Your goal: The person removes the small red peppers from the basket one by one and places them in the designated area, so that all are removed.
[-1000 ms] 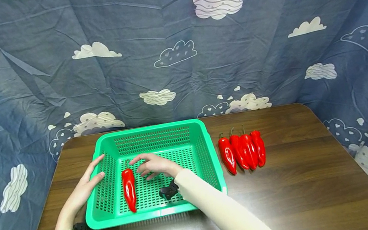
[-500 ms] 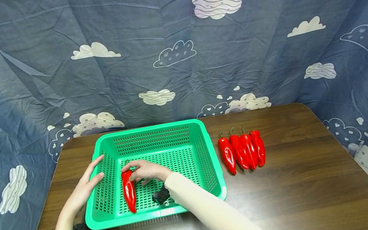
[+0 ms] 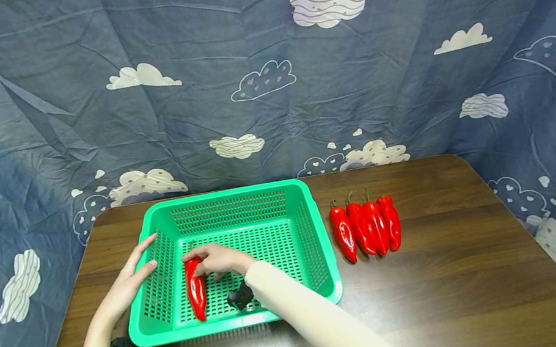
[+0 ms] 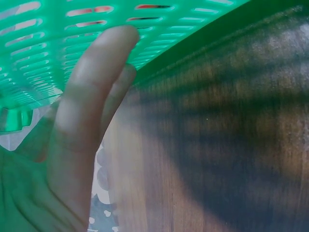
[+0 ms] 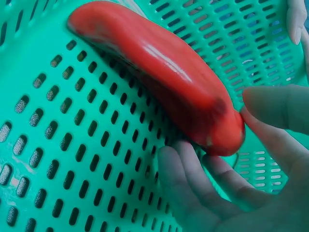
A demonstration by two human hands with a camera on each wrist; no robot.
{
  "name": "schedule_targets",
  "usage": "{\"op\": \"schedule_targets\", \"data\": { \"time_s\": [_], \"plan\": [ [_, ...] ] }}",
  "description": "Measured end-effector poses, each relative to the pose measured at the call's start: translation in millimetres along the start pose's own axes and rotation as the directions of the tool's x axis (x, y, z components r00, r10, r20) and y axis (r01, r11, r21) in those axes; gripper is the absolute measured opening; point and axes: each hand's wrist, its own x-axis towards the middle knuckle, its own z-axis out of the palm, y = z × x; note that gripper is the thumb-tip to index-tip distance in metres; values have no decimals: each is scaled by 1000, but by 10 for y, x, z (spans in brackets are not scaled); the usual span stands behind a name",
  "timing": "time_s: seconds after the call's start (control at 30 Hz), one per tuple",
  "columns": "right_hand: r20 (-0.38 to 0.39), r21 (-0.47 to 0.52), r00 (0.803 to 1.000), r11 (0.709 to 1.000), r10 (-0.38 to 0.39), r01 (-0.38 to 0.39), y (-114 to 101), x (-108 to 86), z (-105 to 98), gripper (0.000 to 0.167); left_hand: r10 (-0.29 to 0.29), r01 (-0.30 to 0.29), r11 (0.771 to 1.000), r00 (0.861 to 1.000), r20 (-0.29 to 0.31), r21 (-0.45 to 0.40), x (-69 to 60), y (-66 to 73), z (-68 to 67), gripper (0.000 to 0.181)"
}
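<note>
A green perforated plastic basket [image 3: 259,318] stands on the wooden table. Inside it, toward the left, lies one long red pepper [image 3: 198,299], its stem end pointing away. My right hand [image 3: 219,259] reaches into the basket and grips the pepper near the stem end. In the right wrist view the thumb [image 5: 277,108] is on one side of the pepper and the curled fingers [image 5: 193,188] on the other. My left hand [image 3: 120,294] rests against the basket's left side, fingers fairly straight; in the left wrist view a finger [image 4: 79,96] lies along the slotted outer wall.
Several more red peppers [image 3: 366,229] lie side by side on the table [image 3: 456,266], right of the basket. A dark blue cloth with cloud prints [image 3: 269,125] hangs behind the table and at its sides.
My right hand has moved left and come down onto the pepper, with thumb and fingers closing about its stem end. My left hand and the basket stay put.
</note>
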Motion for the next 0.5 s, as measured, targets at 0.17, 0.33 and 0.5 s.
{"op": "schedule_targets", "data": {
  "time_s": [0.17,0.33,0.5],
  "plan": [
    [-49,37,998,999,-31,32,-8,-18,7,44,-6,6,1000,1000,-1,-9,-4,11,1,60],
    [-75,67,995,996,-59,64,-19,-24,-5,42,-9,9,1000,1000,0,-9,-2,19,3,60],
    [-69,86,992,990,-102,108,-31,-45,-40,41,-7,7,1000,1000,-1,-16,2,23,8,60]
  ]
}}
